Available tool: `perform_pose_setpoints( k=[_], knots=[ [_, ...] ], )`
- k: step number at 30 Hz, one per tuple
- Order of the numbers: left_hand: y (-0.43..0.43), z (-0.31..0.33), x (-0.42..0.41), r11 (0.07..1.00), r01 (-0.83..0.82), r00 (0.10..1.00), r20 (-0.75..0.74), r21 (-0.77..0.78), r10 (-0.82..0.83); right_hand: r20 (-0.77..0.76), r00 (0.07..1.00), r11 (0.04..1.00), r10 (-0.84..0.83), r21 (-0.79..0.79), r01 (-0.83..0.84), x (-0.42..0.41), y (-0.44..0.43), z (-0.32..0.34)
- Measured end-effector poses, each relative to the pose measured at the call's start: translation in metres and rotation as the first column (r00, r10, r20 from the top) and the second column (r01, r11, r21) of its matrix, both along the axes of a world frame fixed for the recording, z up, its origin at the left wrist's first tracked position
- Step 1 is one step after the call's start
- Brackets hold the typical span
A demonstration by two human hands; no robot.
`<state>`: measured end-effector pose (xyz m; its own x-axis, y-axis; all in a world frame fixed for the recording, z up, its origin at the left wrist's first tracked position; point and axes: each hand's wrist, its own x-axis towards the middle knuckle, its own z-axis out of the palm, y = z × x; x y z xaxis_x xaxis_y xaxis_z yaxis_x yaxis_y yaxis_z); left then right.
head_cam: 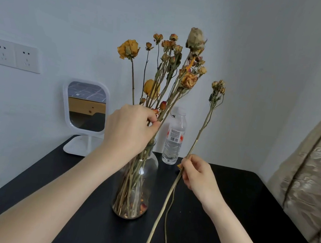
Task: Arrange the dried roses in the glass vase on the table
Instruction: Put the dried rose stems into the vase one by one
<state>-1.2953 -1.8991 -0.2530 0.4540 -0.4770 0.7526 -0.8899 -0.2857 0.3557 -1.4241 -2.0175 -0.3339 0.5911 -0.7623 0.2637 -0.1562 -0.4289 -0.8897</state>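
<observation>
Vase: clear round-shouldered glass vase (151, 168) stands on the black table (236, 202), in front of me and a little left of centre, with fallen petals in its bottom.
Bunch: dried orange and yellow roses on long thin stems (188, 80) are in the vase, fanning upward and leaning right.
Left hand: my left hand (130, 129) is just above the vase neck, fingers curled together and thumb pinching several stems of the bunch.
Right hand: my right hand (196, 174) pinches one loose pale stem with small dried buds (196, 141) near its middle, fingertips closed on it. That stem is outside the vase, just to its right, with its cut end low over the table.
Step in hand: as I judge it, feeding the loose stem into the neck.
How I would do it: lift until the cut end clears the rim, draw the bunch aside with the left hand to open a gap, then lower the stem straight down. A thin side shoot trails below and could snag.
Care: the dry heads look brittle, so I would grip lightly and force nothing.
Behind: clear plastic water bottle (175, 137) and white framed mirror (86, 107).
</observation>
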Motion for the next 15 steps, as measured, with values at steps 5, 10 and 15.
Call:
perform_pose_setpoints(
  k=[5,10,15],
  knots=[
    [0.003,-0.009,0.008,0.994,-0.040,0.999,-0.011,-0.103,0.039,0.008,1.000,1.000,0.002,0.013,-0.003,-0.002,0.001,0.003],
    [-0.007,-0.036,0.022,0.982,0.007,0.947,-0.315,-0.189,-0.067,0.057,0.998,1.000,-0.007,0.014,0.006,-0.001,0.000,0.011],
    [-0.033,-0.040,0.027,0.977,0.159,0.781,-0.588,-0.142,-0.212,0.086,0.996,1.000,-0.012,-0.003,0.012,0.002,0.002,0.016]
  ],
)
